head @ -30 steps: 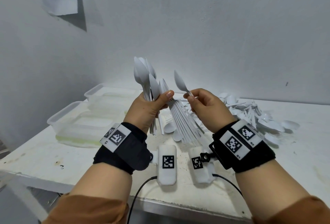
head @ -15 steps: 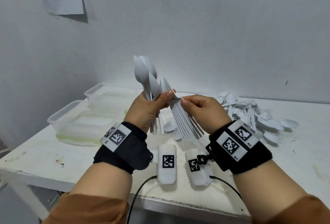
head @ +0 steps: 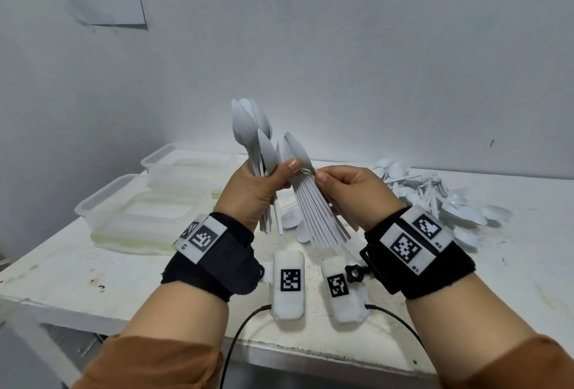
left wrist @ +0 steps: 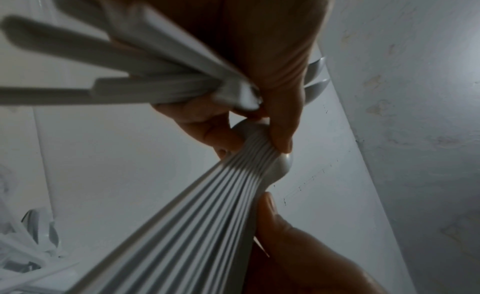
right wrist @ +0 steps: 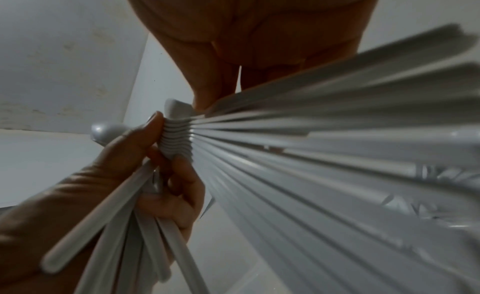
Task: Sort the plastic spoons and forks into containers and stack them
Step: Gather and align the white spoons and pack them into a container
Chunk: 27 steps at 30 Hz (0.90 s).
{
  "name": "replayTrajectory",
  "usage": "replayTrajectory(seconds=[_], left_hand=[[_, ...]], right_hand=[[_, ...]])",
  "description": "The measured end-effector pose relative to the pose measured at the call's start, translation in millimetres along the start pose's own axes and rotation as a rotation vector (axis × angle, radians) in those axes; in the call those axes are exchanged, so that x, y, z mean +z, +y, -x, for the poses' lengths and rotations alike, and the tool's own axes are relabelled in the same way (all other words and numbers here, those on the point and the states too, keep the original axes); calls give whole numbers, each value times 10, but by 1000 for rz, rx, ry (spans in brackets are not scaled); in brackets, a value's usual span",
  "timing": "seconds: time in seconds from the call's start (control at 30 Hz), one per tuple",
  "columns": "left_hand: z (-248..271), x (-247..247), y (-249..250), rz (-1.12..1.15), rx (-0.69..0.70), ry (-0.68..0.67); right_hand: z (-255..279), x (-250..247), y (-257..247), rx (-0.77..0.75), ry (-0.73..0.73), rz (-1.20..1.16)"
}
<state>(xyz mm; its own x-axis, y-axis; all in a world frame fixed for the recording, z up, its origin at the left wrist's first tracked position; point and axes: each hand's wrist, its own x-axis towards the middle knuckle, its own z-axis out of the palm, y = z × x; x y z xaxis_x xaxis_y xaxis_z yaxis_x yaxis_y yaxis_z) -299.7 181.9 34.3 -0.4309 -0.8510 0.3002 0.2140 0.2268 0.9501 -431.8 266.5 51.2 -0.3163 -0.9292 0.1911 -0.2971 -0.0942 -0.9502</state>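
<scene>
My left hand [head: 279, 177] grips a loose bundle of white plastic spoons [head: 248, 128] upright, bowls up. Its thumb also pins a nested stack of spoons [head: 316, 214], whose handles fan down toward me. My right hand [head: 323, 179] pinches that stack at the necks, just right of the left thumb. In the left wrist view the fanned handles [left wrist: 207, 206] run down-left from the pinch. In the right wrist view the stacked necks [right wrist: 176, 138] sit between the fingertips of both hands. A pile of loose white cutlery [head: 435, 196] lies on the table at the right.
Two clear plastic containers [head: 139, 211] [head: 186, 165] stand at the back left of the white table [head: 62, 270], near the wall. Cables hang from my wrists over the table's front edge. A few spoons lie on the table under my hands.
A second ago my right hand held a single spoon up beside the stack. It brought the spoon left onto the nested stack and now pinches the stack itself.
</scene>
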Motion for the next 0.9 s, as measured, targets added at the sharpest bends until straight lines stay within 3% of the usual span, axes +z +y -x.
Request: replayTrajectory(seconds=[0.23, 0.57, 0.77, 0.9], left_hand=[[-3, 21, -10, -7, 1, -15], [-61, 78, 52, 13, -23, -68], [-74, 24, 128, 26, -47, -135], [-99, -47, 90, 19, -94, -97]], right_hand=[[-17, -46, 58, -32, -84, 28], [-128, -12, 12, -54, -299, 310], [-145, 22, 2, 8, -272, 206], [-151, 65, 14, 61, -222, 91]])
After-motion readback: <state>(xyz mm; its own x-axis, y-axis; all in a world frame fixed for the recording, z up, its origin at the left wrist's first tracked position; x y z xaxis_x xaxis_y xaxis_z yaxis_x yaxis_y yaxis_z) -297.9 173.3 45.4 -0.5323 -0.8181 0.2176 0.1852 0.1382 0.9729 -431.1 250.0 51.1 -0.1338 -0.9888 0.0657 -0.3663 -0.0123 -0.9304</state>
